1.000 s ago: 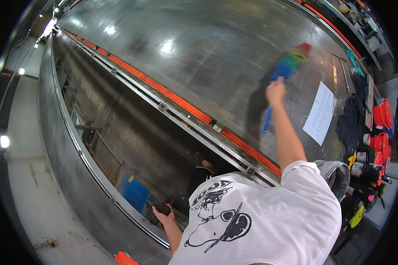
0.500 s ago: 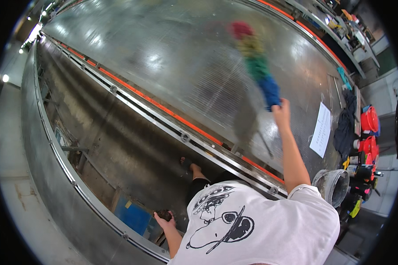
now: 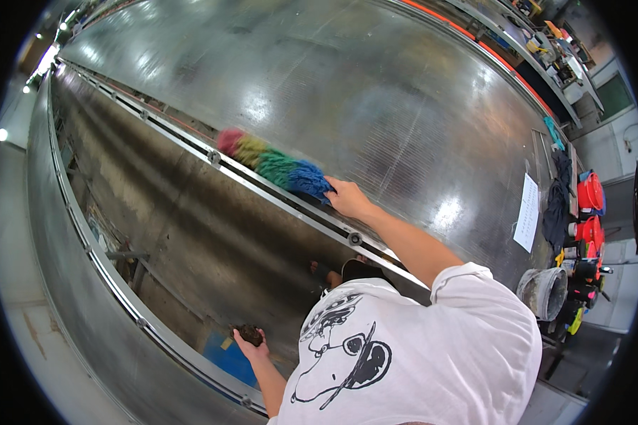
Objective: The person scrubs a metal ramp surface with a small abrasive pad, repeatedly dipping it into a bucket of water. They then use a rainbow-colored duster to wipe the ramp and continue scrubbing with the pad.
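By the right hand (image 3: pixel 349 197), a rainbow duster (image 3: pixel 282 168) is gripped at its blue end and held along the near edge of the long metal table (image 3: pixel 319 78). In the left hand (image 3: pixel 254 349), well apart from the right, a dark clump (image 3: pixel 248 333) is cradled. At right, a paper sheet (image 3: pixel 525 216) is laid beside dark cloth (image 3: pixel 556 214); a grey bucket (image 3: pixel 544 294) is seen nearer.
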Demonstrator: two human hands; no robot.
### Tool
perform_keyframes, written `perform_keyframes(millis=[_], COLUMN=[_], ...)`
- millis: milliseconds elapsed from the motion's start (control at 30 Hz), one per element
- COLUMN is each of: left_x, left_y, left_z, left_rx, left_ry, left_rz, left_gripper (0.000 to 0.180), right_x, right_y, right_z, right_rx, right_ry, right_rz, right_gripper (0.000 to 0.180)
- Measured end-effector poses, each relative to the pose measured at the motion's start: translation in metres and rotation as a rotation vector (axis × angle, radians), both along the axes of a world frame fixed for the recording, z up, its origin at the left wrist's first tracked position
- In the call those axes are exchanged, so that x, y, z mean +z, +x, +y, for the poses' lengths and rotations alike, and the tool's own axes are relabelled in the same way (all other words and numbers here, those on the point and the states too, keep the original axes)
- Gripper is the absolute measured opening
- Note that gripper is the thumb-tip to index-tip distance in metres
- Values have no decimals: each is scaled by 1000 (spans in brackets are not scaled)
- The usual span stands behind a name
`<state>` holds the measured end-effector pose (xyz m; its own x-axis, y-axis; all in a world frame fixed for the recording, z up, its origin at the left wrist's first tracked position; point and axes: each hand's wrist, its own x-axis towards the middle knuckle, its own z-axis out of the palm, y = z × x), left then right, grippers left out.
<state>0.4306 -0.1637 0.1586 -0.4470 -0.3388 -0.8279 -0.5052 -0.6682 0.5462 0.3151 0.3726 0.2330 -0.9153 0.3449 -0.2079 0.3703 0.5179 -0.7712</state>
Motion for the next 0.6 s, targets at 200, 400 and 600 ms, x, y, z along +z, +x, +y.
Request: perform_keyframes(millis=[200, 400, 600], left_x=[5, 7, 40], left_y=[-14, -20, -119], left_z=[4, -5, -16], left_rx=[71, 160, 206], left_ry=[28, -44, -98], left_rz=[-18, -116, -103], left_gripper=[49, 51, 52], right_x=[40, -11, -63], right_y=[8, -29, -199], right_z=[114, 256, 20], right_rx=[-532, -1373, -335], right_ry=[-49, -49, 117], right_rz=[232, 213, -42], right_gripper=[45, 27, 36])
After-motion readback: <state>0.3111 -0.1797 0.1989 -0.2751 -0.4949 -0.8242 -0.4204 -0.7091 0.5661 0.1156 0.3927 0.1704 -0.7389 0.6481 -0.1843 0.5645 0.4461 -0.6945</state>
